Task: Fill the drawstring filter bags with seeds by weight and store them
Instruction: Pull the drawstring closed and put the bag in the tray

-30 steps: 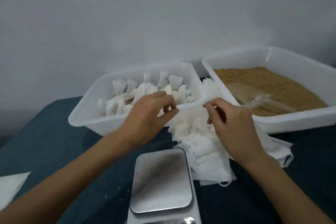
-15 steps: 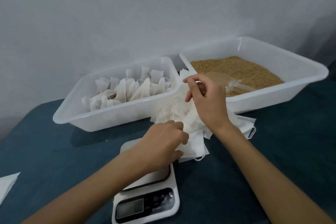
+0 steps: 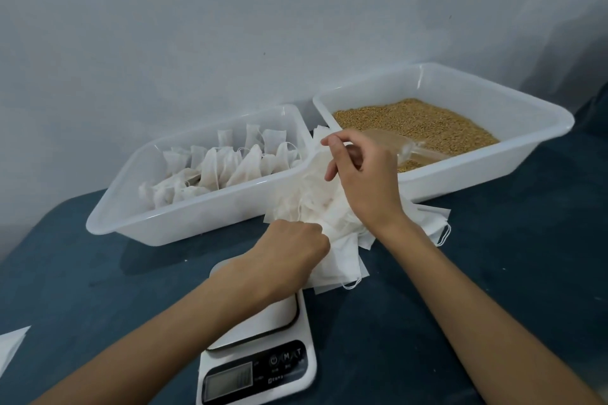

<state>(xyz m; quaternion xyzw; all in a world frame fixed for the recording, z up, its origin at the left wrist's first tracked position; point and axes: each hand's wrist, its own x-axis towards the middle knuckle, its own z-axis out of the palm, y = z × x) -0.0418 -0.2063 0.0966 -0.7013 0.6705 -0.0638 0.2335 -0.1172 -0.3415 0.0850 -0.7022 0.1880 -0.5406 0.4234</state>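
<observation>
Head: bag pile (image 3: 324,207) runs near-left to far-right.

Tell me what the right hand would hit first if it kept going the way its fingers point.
The right hand points up-left over the pile of empty filter bags. Going straight on, it would probably meet the near right corner of the tray of filled bags first, though depth is hard to judge.

The two tubs (image 3: 204,220) were glossy translucent white plastic. The filter bags (image 3: 332,207) looked like thin matt fabric. The scale (image 3: 263,368) had smooth white plastic, and the worktop (image 3: 98,279) matt teal cloth.
</observation>
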